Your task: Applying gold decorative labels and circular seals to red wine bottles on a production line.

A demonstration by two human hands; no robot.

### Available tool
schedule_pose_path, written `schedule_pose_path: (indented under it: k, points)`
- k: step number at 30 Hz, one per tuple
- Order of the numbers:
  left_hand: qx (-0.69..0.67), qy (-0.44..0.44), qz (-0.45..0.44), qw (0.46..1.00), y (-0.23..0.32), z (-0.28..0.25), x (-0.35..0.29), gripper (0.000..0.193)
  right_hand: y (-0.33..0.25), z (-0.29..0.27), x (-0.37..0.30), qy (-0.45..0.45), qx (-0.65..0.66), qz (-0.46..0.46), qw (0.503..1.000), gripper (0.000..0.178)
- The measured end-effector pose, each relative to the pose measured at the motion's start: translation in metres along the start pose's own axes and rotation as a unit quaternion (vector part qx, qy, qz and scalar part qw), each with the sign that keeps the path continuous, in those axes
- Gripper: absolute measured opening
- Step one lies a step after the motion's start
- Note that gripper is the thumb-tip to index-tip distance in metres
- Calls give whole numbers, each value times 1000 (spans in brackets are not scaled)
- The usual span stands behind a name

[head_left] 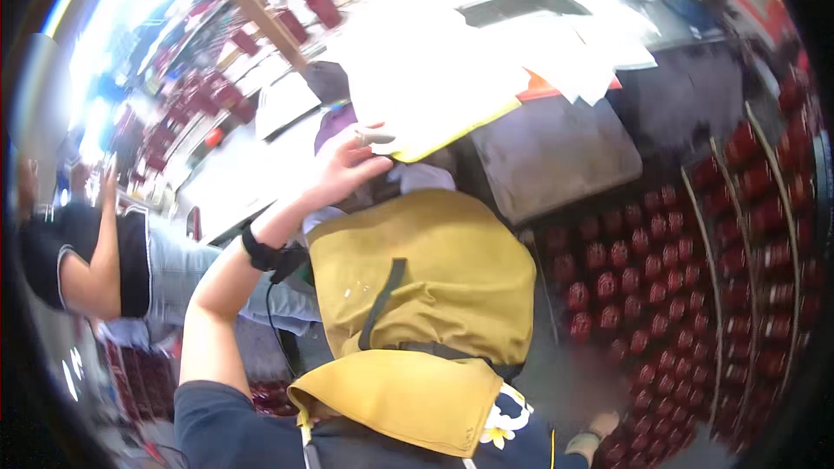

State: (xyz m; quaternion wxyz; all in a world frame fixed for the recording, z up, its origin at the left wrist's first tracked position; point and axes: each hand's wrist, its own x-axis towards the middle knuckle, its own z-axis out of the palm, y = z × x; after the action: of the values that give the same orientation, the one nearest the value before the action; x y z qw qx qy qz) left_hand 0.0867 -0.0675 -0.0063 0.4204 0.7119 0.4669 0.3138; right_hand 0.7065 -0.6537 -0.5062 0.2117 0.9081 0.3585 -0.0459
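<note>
My left hand [352, 165] reaches forward over the near edge of the worktable, its fingers stretched out and apart. Something small and grey [377, 136] shows along one finger; whether it is a finger cover or a separate piece, I cannot tell. Beside the fingertips lie large white sheets [426, 69] with a yellow edge, washed out by glare. A purple piece [333, 126] is just behind the hand. My right hand [604, 422] hangs low at the lower right, away from the table, blurred with its fingers hidden. A mustard-yellow apron [426, 269] covers my front.
A dark grey padded board or seat [560, 156] juts out right of the sheets. Stacked dark red containers [647, 278] fill the right side, with more on the back-left shelves. Another person in a dark top [91, 252] stands at the left. A wooden post [261, 13] rises behind the table.
</note>
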Motion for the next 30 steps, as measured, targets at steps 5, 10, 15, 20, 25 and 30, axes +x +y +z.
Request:
schedule_pose_path:
  k: [5, 10, 15, 20, 25, 30]
  points:
    - [52, 44, 32, 997, 1, -26, -8, 40, -46, -143, 122, 208, 444, 149, 859, 26]
    - [-29, 171, -21, 985, -37, -100, -30, 41, -180, -429, 178, 325, 557, -165, 746, 25]
    - [32, 375, -13, 927, -97, -203, -23, 52, -336, -644, 149, 294, 561, -371, 679, 19]
    - [75, 573, -139, 804, -164, -316, 2, 73, -438, -753, 87, 262, 472, -547, 640, 16]
    - [212, 629, -209, 718, -221, -395, 33, 87, -501, -783, 48, 237, 425, -637, 597, 24]
    - [235, 667, -263, 656, -272, -441, 81, 107, -538, -789, 37, 185, 404, -624, 643, 23]
